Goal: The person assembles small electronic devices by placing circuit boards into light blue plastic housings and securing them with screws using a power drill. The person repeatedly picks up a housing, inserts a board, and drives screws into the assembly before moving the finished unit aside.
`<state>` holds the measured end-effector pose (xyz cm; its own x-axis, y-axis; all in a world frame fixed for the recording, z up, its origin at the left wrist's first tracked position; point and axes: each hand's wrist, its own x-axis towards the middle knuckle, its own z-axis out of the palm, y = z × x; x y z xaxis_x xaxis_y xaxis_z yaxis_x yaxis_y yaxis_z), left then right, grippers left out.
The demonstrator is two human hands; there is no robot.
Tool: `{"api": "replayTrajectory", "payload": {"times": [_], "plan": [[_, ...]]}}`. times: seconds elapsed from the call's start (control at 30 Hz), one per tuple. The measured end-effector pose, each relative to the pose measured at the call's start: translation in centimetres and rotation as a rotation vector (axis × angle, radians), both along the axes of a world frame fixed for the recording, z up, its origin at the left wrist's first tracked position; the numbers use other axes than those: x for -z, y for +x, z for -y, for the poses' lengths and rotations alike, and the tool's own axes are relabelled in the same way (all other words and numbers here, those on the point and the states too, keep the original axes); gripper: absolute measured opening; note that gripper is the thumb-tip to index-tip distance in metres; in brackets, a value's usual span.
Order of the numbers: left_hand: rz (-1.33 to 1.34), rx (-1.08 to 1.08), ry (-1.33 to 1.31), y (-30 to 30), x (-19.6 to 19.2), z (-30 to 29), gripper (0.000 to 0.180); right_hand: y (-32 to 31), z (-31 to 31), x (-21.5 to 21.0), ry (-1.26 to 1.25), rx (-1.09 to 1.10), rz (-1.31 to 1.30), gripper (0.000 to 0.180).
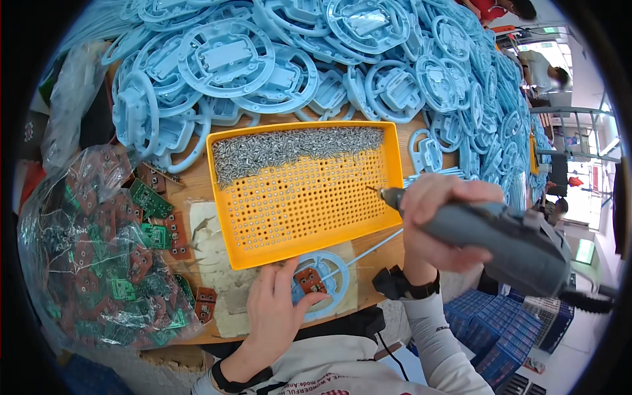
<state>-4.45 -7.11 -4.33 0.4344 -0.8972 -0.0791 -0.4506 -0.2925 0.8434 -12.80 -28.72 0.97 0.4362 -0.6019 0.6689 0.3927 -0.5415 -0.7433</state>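
Head view: hands at a yellow tray (378, 141).
Right hand (442, 220) grips screwdriver (490, 240); left hand (280, 309), fingers spread, presses blue ring (320, 278) on worktop (191, 191).

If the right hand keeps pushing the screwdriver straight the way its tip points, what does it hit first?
The right hand aims the electric screwdriver left, tip over the yellow perforated tray. It would probably meet the tray's holed surface first; depth is unclear.

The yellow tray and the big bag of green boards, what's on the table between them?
Head view: a few loose circuit boards, green and brown, lie there on the wooden table.
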Motion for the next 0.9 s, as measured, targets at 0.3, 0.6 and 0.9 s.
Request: {"api": "replayTrajectory", "payload": {"times": [0.3, 0.6, 0.9], "plan": [[0.003, 0.012, 0.046, 0.2, 0.0, -0.3, 0.073, 1.0, 1.0, 2.0, 0.045, -0.035, -0.025, 0.068], [0.006, 0.01, 0.038, 0.2, 0.0, -0.3, 0.073, 1.5, 0.4, 1.8, 0.018, 0.049, -0.135, 0.068], [0.03, 0.003, -0.007, 0.2, 0.1, -0.1, 0.073, 2.4, 0.2, 1.4, 0.076, 0.115, -0.194, 0.068]]}}
